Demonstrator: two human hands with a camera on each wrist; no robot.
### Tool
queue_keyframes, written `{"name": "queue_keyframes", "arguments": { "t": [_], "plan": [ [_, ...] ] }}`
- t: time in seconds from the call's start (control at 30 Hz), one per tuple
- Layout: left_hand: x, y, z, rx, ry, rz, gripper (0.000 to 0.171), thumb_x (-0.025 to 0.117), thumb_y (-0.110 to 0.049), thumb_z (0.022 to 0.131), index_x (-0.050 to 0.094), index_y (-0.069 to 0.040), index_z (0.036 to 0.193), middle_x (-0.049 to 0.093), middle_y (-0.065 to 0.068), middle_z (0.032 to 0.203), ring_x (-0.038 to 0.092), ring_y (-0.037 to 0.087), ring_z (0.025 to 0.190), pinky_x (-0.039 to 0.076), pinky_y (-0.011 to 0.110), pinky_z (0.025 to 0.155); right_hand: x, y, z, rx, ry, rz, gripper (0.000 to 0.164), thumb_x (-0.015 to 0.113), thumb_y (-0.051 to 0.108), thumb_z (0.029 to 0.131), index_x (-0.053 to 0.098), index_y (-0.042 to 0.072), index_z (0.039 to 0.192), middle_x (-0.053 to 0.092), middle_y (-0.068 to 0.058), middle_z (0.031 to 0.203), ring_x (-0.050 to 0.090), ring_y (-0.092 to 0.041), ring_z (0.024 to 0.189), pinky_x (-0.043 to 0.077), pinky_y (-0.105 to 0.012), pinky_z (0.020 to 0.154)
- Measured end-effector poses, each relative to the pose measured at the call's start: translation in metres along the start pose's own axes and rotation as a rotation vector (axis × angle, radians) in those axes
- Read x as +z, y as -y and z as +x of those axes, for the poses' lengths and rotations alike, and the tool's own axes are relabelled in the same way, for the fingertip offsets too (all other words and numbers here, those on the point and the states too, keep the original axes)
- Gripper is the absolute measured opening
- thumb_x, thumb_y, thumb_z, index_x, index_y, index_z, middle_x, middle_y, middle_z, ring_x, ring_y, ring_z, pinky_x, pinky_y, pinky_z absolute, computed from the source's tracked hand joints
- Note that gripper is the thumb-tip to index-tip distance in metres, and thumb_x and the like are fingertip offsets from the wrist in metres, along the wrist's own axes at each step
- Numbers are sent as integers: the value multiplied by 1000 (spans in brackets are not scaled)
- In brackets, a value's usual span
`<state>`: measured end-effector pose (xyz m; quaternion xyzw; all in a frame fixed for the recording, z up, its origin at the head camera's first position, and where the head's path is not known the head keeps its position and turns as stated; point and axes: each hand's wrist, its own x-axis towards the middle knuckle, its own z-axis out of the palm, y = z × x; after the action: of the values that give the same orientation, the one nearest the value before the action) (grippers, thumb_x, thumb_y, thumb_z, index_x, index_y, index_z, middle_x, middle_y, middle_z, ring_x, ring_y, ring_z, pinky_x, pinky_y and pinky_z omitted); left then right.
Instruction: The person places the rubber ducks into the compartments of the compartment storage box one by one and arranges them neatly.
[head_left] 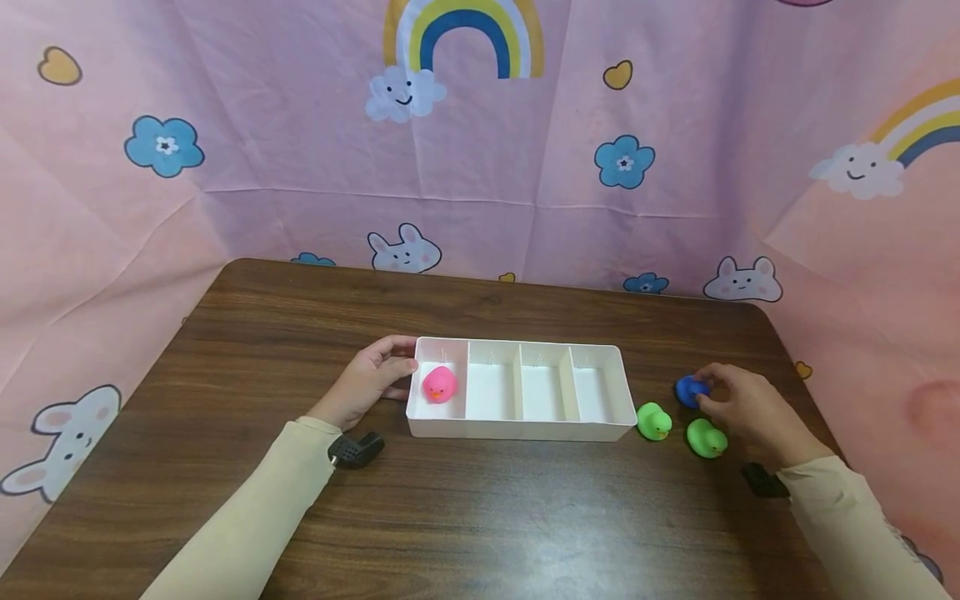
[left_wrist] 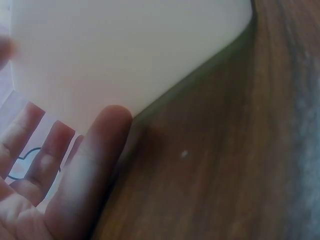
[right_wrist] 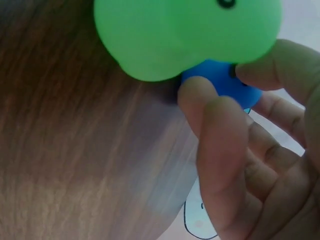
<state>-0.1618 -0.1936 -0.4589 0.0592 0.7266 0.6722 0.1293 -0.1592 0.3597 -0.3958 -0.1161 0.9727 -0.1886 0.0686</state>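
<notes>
Brn tbl (head_left: pixel 480 517), tray (head_left: pixel 517 430), 2 grn ducks (head_left: pixel 651 422)

From above, the head view faces forward and down across the counter (head_left: pixel 525 517), sharing the box (head_left: pixel 517 430) with the close left wrist view and the blue toy (head_left: pixel 686 393) with the close right one.

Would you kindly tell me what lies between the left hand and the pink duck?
In the head view, the left end wall of the white tray stands between the left hand and the pink duck.
</notes>
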Motion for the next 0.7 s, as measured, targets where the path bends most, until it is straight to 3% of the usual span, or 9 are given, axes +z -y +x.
{"name": "queue_keyframes", "arguments": {
  "t": [0.27,0.53,0.7],
  "plan": [
    [0,0,-1,9,7,-6,48,65,-23,103,51,-7,146,52,19,145,58,38,127,62,44,89,-5,14,0,11,-18,30,31,71,17,97,65,2,124,66,-26,125,62,-45,114,52,-66,93],
    [0,-1,-1,8,10,-2,47,63,-23,103,51,-8,146,52,18,145,58,37,127,62,43,89,-13,56,6,-124,-121,72,26,70,12,97,65,3,121,66,-18,119,68,-37,103,58,-60,87],
    [1,-1,-1,5,6,3,46,63,-22,103,51,-9,146,53,18,144,58,36,126,62,43,89,-15,90,12,-229,-179,54,23,74,7,93,67,4,115,69,-12,112,65,-28,91,58,-45,77]
  ]
}}
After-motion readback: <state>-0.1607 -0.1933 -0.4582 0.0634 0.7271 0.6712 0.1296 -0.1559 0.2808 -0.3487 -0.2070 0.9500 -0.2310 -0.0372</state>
